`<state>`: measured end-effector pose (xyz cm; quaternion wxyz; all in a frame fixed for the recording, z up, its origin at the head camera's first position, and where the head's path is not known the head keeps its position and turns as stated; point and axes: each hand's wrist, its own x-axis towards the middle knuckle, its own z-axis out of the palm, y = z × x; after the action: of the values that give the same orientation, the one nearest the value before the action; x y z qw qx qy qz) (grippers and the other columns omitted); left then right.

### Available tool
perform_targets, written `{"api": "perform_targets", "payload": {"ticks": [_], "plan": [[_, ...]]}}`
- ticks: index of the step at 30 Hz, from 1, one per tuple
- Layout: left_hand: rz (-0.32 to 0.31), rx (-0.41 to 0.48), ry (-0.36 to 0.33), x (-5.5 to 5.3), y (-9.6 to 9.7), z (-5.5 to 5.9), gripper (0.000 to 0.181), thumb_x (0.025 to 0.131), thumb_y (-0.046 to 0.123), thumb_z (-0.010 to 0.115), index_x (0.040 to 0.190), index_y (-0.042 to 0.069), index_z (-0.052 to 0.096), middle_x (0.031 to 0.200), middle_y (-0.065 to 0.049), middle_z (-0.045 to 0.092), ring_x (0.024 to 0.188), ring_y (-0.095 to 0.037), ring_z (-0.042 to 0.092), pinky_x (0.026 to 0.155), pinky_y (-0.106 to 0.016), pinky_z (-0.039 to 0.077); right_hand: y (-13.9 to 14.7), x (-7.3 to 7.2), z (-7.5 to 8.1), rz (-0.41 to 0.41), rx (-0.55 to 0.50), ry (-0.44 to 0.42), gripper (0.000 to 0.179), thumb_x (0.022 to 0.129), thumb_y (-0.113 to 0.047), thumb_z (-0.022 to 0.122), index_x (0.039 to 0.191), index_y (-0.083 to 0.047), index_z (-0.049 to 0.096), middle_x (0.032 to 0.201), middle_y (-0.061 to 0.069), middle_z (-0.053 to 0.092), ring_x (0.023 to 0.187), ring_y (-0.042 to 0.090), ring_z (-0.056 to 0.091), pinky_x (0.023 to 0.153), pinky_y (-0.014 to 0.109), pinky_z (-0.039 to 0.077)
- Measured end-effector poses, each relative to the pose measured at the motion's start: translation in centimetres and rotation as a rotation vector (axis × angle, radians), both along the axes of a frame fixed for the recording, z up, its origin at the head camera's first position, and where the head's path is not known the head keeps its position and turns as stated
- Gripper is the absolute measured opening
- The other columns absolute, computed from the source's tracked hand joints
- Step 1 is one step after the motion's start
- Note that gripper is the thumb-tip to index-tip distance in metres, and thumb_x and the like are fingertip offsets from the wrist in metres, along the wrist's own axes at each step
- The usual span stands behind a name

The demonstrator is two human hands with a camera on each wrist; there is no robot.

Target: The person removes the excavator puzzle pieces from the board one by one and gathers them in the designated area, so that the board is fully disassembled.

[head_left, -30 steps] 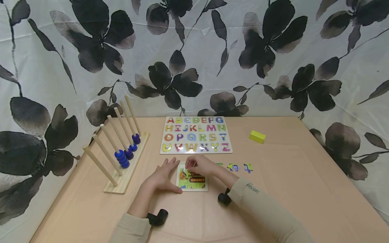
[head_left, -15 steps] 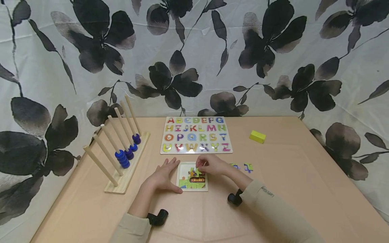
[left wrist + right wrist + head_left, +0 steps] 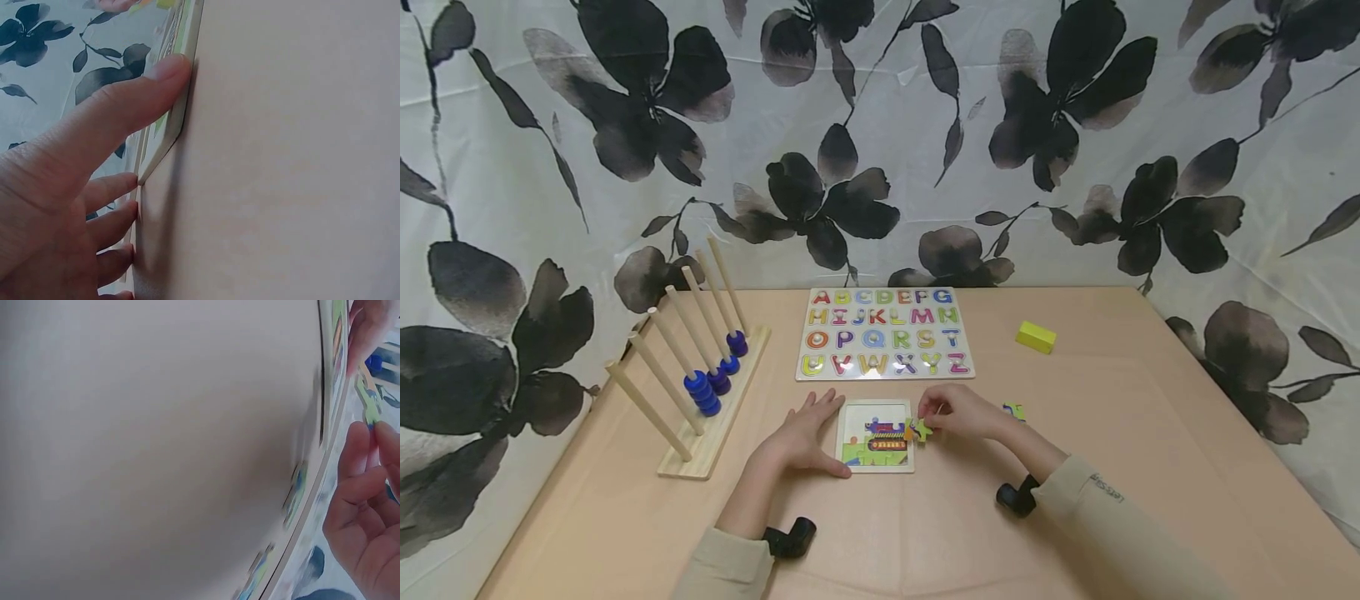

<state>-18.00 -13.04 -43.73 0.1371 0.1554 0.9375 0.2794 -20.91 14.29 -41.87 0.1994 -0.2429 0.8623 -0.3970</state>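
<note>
L hand (image 3: pixel 801 429), fingers straight & apart, thumb on puzzle tray (image 3: pixel 853 423) at its 7 o'clock corner, prob. to steady it. R hand (image 3: pixel 961 411) pinches puzzle pc (image 3: pixel 922 430) at tray's 3 o'clock edge, tips only, likely to leave most uncovered. R-wrist view: pc's long axis approx. 12–6, free end toward 12.

Just below centre in my head view I see a white-rimmed puzzle board (image 3: pixel 842 421) lying flat, lower part filled, top bare, the left hand (image 3: pixel 797 437) touching its lower-left corner. The right hand (image 3: pixel 958 412) pinches a green-and-orange piece (image 3: pixel 921 431) by its right edge. My right-wrist view's lower right shows two loose pieces (image 3: pixel 295 495).
</note>
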Motion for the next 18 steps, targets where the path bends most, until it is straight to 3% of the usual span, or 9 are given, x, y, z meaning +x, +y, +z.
{"api": "perform_targets", "payload": {"ticks": [18], "plan": [[-0.002, 0.002, 0.000, 0.2, 0.0, 0.2, 0.107, 0.054, 0.037, 0.087, 0.141, 0.004, 0.034, 0.149, -0.016, 0.022, 0.136, -0.039, 0.008, 0.106, -0.060, 0.008, 4.1, 0.5, -0.1, 0.012, 0.048, 0.008, 0.003, 0.085, 0.002, 0.059, 0.088, 0.002, 0.059, 0.078, 0.004, 0.058, 0.068, 0.018, 0.055, 0.062, 0.028, 0.052]]}}
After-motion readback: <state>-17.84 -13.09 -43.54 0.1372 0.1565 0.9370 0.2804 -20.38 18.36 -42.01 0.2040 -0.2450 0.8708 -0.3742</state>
